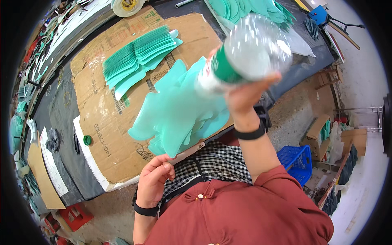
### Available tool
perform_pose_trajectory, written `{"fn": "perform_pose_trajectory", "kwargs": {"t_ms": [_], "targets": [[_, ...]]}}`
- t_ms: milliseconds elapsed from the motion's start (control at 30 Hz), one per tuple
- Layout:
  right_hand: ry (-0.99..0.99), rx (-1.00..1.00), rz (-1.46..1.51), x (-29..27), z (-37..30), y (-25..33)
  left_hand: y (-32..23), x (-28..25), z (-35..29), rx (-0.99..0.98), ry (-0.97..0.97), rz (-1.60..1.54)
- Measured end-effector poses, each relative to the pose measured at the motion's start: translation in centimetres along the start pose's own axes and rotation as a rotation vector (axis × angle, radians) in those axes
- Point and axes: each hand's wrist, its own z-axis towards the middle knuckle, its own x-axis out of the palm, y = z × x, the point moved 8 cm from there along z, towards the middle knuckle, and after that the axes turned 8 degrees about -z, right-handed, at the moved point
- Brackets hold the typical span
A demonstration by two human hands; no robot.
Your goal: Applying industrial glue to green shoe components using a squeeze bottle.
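Note:
A clear plastic bottle (255, 51) with a green and white label is blurred by motion. My right hand (247, 96) grips it, raised above the table and tilted. Below it, a loose heap of pale green, curved-edge sheet pieces (167, 110) lies fanned out on flattened cardboard (96, 100). At the near edge of that heap is my left hand (156, 179), its fingers curled in and its fingertips close to one piece's tip; I see nothing in it. A neat fanned stack of similar green pieces (139, 55) lies farther back. To the left sits a green bottle cap (87, 140).
More green pieces (249, 9) are piled at the back right, beside a white plastic sheet (300, 43). A roll of tape (127, 5) stands at the far edge. On the floor to the right is a blue plastic basket (296, 163); a red stool (75, 216) is lower left.

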Motion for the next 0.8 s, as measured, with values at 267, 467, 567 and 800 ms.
{"fn": "perform_pose_trajectory", "kwargs": {"t_ms": [267,467,567,800], "targets": [[0.490,-0.373,0.251,8.7,-9.6,7.3,1.7,-1.9,0.4,-0.064,0.039,-0.033],[0.490,-0.435,0.220,10.7,-7.9,7.9,1.8,-3.8,0.3,0.175,-0.109,0.038],[0.306,-0.282,0.214,9.1,-3.3,4.0,0.7,-1.9,0.0,0.080,0.038,0.054],[-0.057,-0.389,-0.272,2.1,7.8,1.2,-0.9,0.5,-0.6,0.076,0.020,0.063]]}}
